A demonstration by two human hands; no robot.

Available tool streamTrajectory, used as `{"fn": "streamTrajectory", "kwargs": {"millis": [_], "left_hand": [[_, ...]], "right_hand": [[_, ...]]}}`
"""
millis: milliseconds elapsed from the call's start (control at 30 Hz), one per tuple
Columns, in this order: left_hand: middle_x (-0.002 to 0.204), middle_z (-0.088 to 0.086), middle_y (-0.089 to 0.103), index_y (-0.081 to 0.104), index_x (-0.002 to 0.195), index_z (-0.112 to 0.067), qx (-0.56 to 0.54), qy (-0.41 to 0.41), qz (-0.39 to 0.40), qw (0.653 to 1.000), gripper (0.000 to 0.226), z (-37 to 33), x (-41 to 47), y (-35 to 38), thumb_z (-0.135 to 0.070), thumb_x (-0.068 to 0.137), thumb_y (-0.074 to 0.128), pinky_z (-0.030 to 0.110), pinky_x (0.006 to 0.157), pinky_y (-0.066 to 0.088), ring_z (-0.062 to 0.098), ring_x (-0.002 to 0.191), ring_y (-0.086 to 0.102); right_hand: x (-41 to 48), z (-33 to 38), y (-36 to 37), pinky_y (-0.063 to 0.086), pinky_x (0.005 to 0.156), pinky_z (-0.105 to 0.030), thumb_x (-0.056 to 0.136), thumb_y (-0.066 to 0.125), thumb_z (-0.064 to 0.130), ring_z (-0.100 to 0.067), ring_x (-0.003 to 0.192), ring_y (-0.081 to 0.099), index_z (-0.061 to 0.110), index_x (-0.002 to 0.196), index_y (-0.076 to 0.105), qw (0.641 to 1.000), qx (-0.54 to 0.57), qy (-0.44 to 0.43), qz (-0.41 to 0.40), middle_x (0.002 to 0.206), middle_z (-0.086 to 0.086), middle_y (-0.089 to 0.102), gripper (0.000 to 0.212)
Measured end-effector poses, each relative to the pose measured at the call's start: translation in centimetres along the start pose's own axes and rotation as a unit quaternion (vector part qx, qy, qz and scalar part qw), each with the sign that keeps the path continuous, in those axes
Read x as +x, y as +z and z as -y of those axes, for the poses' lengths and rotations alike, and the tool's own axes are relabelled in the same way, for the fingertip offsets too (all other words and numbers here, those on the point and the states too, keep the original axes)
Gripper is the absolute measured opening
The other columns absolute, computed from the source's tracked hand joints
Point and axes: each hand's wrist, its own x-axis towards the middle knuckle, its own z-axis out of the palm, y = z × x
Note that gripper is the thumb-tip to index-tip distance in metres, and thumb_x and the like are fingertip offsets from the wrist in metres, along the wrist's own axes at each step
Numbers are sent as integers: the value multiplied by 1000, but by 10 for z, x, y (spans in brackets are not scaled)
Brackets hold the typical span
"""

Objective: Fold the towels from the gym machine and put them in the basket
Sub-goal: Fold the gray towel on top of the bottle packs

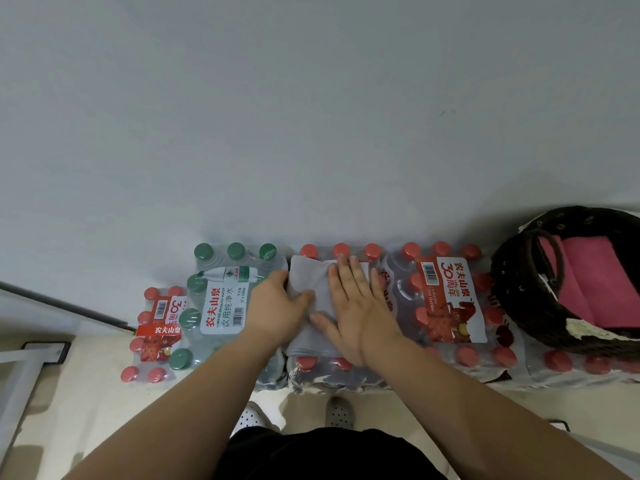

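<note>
A grey towel (313,282), folded into a narrow rectangle, lies on top of a pack of red-capped water bottles (332,370) in the middle. My left hand (277,306) grips its left edge, thumb on top of the cloth. My right hand (353,303) lies flat on the towel with fingers spread, pressing it down. A dark woven basket (512,299) stands on the bottle packs at the right. Inside it lies a folded pink towel (588,275).
Shrink-wrapped bottle packs line the white wall: a green-capped pack (221,299) at the left, a lower red-capped pack (156,334) beyond it, another red-capped pack (450,299) between towel and basket. A metal frame (20,368) stands at far left. My shoes (339,412) show on the floor.
</note>
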Motion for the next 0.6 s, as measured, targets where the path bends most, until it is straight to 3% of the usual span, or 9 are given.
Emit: {"fn": "streamTrajectory", "kwargs": {"millis": [133,267,367,433,500,533,600], "left_hand": [[84,-1,61,58,95,-15,45,22,-52,997,22,2,8,-20,-28,83,70,30,68,39,22,80,57],[75,-9,51,50,90,-20,89,36,-44,994,24,-4,11,-33,-31,83,71,29,67,36,18,74,49],[86,3,57,53,89,-16,111,70,-17,991,23,-12,4,-31,-36,87,63,31,69,37,24,79,54],[93,7,56,54,87,-13,76,102,3,992,22,-20,-6,-30,-33,93,48,33,75,39,27,87,54],[103,8,55,59,102,-11,47,150,26,987,30,-28,-19,-29,-27,93,36,32,86,40,26,99,53],[111,8,54,59,121,-11,57,168,35,984,38,-31,-23,-27,-24,93,36,27,91,39,24,106,53],[123,7,49,46,143,-11,104,186,35,976,47,-32,-26,-20,-20,97,42,24,94,39,24,111,53]], "right_hand": [[-2,8,1,-14,119,-56,91,0,73,-25,145,-36,12,155,-19,999,-26,-32,6,160,-8,-32,90],[-19,9,13,-14,119,-55,93,10,72,-22,148,-30,14,157,-14,997,-20,-69,-13,163,-6,-25,89],[-25,0,16,-11,120,-53,92,14,76,-19,149,-28,14,158,-7,996,9,-87,-17,165,-4,-19,93],[-26,-5,14,-11,120,-51,87,9,82,-15,148,-29,14,157,-11,994,28,-101,-11,165,-1,-20,99],[-27,-10,6,-16,121,-45,81,5,87,-5,143,-35,16,153,-21,990,89,-106,1,164,2,-21,105],[-28,-12,2,-19,120,-39,78,6,88,1,139,-39,18,151,-26,986,134,-101,13,163,3,-21,106],[-27,-18,0,-12,122,-33,77,11,90,1,142,-30,26,150,-31,968,237,-85,13,166,8,-11,105]]}}
